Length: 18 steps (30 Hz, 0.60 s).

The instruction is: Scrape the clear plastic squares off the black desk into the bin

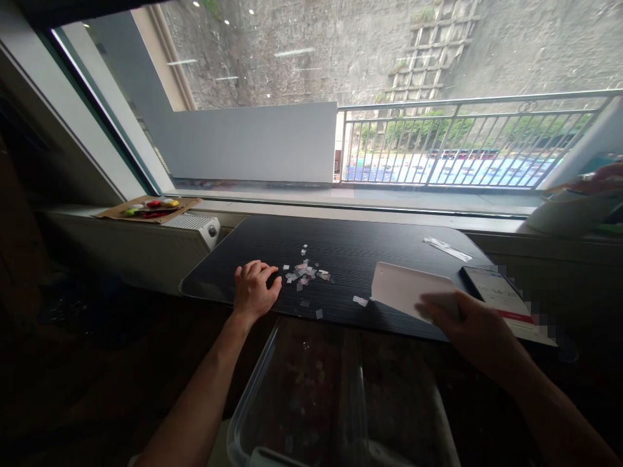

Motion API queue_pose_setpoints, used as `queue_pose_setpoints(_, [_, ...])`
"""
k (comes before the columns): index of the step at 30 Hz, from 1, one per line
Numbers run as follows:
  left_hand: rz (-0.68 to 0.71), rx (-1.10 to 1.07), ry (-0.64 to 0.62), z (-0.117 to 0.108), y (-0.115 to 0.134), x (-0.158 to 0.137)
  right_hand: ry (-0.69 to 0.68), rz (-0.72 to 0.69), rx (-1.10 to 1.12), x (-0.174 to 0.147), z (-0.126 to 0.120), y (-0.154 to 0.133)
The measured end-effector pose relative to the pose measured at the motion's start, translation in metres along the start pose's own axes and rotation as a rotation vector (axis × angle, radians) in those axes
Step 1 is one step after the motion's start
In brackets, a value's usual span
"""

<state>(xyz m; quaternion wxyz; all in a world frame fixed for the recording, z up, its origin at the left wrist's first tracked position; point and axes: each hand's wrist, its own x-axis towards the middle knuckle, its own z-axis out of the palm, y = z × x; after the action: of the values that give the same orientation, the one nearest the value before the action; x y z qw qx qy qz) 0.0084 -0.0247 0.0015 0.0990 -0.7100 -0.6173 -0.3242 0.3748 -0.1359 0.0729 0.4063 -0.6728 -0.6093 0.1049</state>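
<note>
"Black wood grain covered the table [370, 243] before you in the head view. Where did the loose material lie?"

"The small scraps [305, 272], white and see-through, lay in a loose heap at the middle of the table, with a few strays toward your edge."

"And your left hand [256, 290]?"

"You had it just beside the heap, on its left, back upward. Your fingers were loosely bent, the thumb set apart from them, and nothing showed in their grasp. Whether the fingertips pressed on the wood could not be told."

"Your right hand [450, 314]?"

"You pinched a pale panel [406, 285] by its right end, between thumb and fingers; blur hid the exact grip. You held it tilted above the table, right of the heap. Its lower left corner was at a white scrap [360, 301]; contact could not be confirmed."

"Other items?"

"A clear bin [254, 383] stood below your table edge, with scraps inside. A flat box [509, 301] with a red band lay beyond your right hand, and a whitish strip [448, 249] lay near the far right corner."
</note>
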Motion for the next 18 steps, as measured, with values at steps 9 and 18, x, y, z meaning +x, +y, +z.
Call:
queue_pose_setpoints(9, [-0.001, 0.01, 0.003, -0.001, 0.001, 0.0, -0.1, -0.043, -0.026, 0.001, -0.001, -0.002])
queue_pose_setpoints(18, [0.001, 0.006, 0.001, -0.001, 0.0, 0.001, -0.021, -0.018, -0.152, -0.001, -0.033, 0.021])
